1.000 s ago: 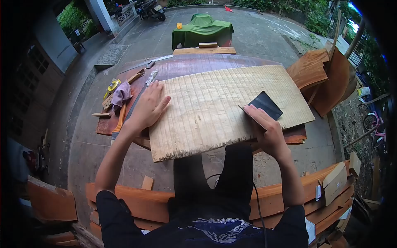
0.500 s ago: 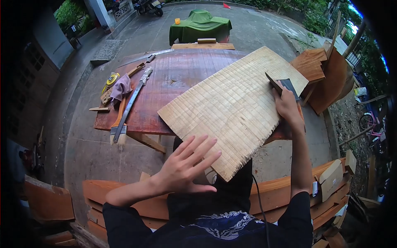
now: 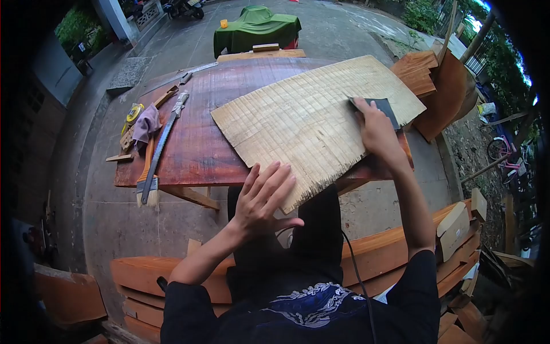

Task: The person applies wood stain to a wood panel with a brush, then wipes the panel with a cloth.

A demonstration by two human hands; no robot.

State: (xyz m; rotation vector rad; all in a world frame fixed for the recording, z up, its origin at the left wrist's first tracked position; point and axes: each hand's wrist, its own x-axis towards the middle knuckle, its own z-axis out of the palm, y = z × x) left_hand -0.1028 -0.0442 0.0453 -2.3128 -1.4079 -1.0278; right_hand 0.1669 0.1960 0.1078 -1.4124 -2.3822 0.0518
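A pale, rough-sawn wooden board [image 3: 303,120] lies at a slant on the reddish-brown table [image 3: 189,149], with its near end jutting past the table's front edge. My right hand [image 3: 379,133] grips a dark sheet of sandpaper [image 3: 391,111] and presses it on the board's right part. Spread fingers of my left hand [image 3: 264,200] rest at the board's near-left edge, thumb held out, with nothing in the hand. Saw marks cross the board's face, and its near-right edge is splintered.
On the table's left lie a paintbrush [image 3: 148,182], a long saw blade [image 3: 163,140] with a wrapped handle, a purple cloth [image 3: 147,123], a tape measure [image 3: 134,113] and a handsaw [image 3: 186,78]. Orange-brown planks [image 3: 378,255] stand around my seat. A green-covered object [image 3: 258,34] stands beyond the table.
My left hand has come down from above onto the board's edge. My right hand has laid the raised part of the sandpaper down on the board. The board has turned slightly.
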